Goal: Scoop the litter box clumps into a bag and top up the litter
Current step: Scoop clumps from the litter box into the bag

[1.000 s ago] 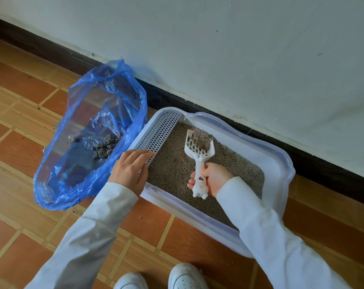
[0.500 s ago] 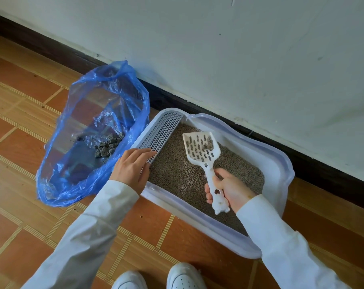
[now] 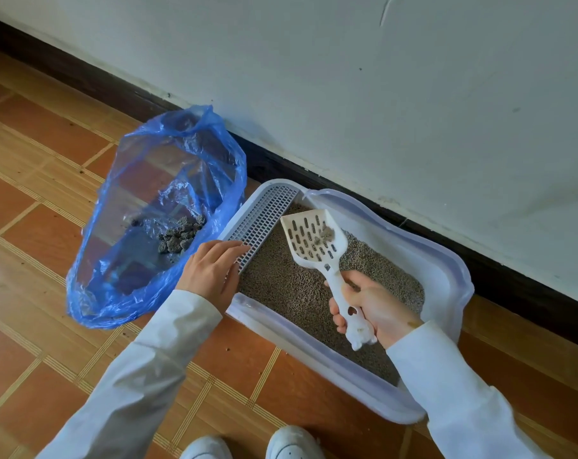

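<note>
Your right hand (image 3: 373,306): fist closed round slotted litter scoop (image 3: 317,240) (small clump aboard), above litter box (image 3: 446,270). Your left hand (image 3: 211,270): fingers spread flat on grate (image 3: 264,220), gripping nothing. Blue bag (image 3: 115,260): beside box, clumps (image 3: 178,236) inside.

bag (image 3: 122,226) left of litter box (image 3: 446,270)
</note>
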A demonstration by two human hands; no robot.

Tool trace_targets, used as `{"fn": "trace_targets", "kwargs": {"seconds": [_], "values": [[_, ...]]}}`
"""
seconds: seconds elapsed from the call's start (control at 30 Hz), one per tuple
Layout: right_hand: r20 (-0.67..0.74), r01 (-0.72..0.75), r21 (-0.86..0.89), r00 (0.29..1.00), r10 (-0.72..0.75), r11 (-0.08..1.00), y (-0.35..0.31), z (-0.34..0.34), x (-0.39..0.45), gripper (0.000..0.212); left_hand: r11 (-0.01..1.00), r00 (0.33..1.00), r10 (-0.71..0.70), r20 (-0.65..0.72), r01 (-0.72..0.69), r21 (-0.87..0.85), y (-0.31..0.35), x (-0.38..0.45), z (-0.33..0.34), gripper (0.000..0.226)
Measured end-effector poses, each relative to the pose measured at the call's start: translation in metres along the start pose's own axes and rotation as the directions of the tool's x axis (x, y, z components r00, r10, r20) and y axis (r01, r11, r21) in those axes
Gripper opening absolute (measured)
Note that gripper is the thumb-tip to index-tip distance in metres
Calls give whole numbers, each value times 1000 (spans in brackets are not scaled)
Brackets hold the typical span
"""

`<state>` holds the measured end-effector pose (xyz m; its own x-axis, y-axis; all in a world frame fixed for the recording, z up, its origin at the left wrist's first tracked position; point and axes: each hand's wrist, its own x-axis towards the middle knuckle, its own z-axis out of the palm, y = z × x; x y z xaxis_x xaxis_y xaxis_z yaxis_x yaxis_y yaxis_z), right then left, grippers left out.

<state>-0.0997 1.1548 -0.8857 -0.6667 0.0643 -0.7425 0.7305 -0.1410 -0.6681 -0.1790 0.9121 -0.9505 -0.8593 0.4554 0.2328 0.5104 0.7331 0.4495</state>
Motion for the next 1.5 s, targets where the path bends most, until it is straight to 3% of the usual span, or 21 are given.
{"fn": "trace_targets", "kwargs": {"seconds": [0.13,0.3,0.5,0.6,0.87,1.0,1.07,1.27,1.43,1.5], "values": [[-4,83,-108,996,-84,991,-16,13,2,22,999,999,-43,-18,43,16,-10,-5,-5,39],[139,200,-265,976,-168,943,-51,52,13,22,982,985,-153,-76,160,97,-26,-13,-20,40],[201,344,-501,939,-279,794,-80,115,45,21,934,945,-327,-24,327,144,-55,-35,-32,45],[228,396,-656,915,-332,642,-86,141,64,18,914,929,-369,20,359,190,-58,-45,-32,46],[334,400,-915,830,-447,60,-84,170,82,23,921,948,-319,-19,314,228,-58,-53,-26,47],[358,367,-926,767,-532,-93,-76,167,81,27,927,959,-274,-72,283,245,-58,-53,-24,51],[354,374,-924,754,-554,-81,-74,161,78,28,931,961,-261,-89,275,242,-57,-52,-23,51],[231,417,-877,801,-553,238,-67,109,44,14,956,966,-238,-102,252,152,-53,-47,-20,57],[-20,234,-834,892,-451,499,-44,41,1,22,984,983,-151,-107,159,76,-40,-35,-14,45],[-121,113,-854,906,-405,508,-29,17,-9,21,991,987,-117,-107,123,44,-32,-29,-9,46]]}}
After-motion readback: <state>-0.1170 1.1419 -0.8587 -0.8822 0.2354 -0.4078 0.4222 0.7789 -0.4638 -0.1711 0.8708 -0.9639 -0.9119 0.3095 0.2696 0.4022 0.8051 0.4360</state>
